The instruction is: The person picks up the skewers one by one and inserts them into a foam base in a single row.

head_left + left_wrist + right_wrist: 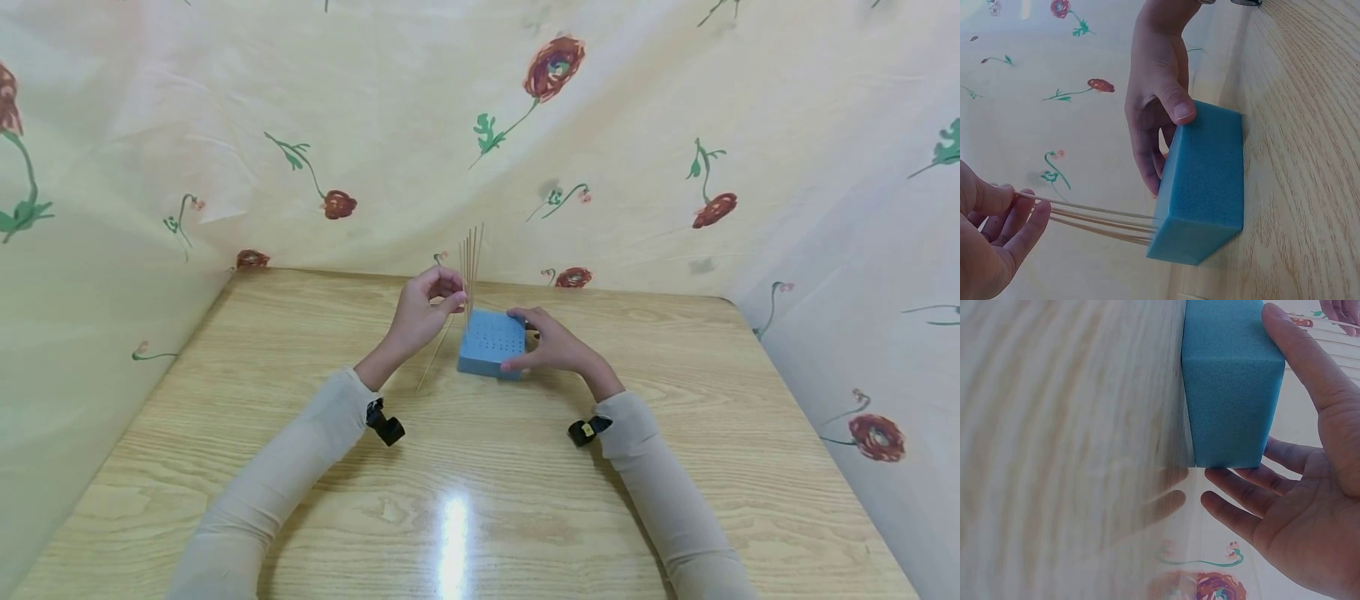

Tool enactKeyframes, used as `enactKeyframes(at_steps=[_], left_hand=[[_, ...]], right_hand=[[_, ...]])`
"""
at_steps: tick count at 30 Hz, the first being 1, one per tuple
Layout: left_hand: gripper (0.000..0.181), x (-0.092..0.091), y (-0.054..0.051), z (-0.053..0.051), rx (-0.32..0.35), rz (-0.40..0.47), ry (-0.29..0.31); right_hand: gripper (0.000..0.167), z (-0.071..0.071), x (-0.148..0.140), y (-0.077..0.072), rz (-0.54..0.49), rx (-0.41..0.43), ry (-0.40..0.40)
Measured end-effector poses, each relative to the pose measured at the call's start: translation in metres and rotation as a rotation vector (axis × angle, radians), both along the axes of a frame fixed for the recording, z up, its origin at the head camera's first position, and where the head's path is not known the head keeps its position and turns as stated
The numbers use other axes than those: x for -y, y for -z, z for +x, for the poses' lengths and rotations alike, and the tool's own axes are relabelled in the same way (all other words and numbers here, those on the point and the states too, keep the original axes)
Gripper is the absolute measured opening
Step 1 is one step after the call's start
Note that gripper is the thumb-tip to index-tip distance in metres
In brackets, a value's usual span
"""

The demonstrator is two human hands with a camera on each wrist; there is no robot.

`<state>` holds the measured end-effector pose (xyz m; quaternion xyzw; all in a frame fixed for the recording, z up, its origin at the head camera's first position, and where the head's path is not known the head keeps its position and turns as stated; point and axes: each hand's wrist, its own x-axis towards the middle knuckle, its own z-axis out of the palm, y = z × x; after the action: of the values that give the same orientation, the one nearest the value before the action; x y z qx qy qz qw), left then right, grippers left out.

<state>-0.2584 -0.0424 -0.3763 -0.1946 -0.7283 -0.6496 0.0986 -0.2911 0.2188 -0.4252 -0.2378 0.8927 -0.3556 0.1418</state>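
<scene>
A blue foam block (pixel 491 367) with rows of small holes in its top rests on the wooden table. Several thin wooden sticks (pixel 473 250) stand upright along its left edge. My left hand (pixel 423 304) pinches one of these sticks between thumb and fingertips; in the left wrist view that stick (pixel 1097 208) runs down to the block's holed face. On the block's right side, my right hand (pixel 551 340) holds it, thumb at the front corner and fingers around the back. The right wrist view shows the thumb (pixel 1300 353) on the block's edge.
One loose stick (pixel 433 358) lies slanted on the table (pixel 510 500), left of the block. Behind the table hangs a flowered cloth (pixel 420 150), and similar cloth closes both sides. Each wrist wears a small black camera (pixel 388 429).
</scene>
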Motion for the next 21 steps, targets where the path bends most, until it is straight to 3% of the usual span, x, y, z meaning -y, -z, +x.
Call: enactKeyframes(at_steps=[21], left_hand=[[0.012, -0.0025, 0.0069, -0.0026, -0.024, -0.019, -0.022]], right_hand=[[0.1, -0.0019, -0.0007, 0.0005, 0.011, -0.01, -0.004]])
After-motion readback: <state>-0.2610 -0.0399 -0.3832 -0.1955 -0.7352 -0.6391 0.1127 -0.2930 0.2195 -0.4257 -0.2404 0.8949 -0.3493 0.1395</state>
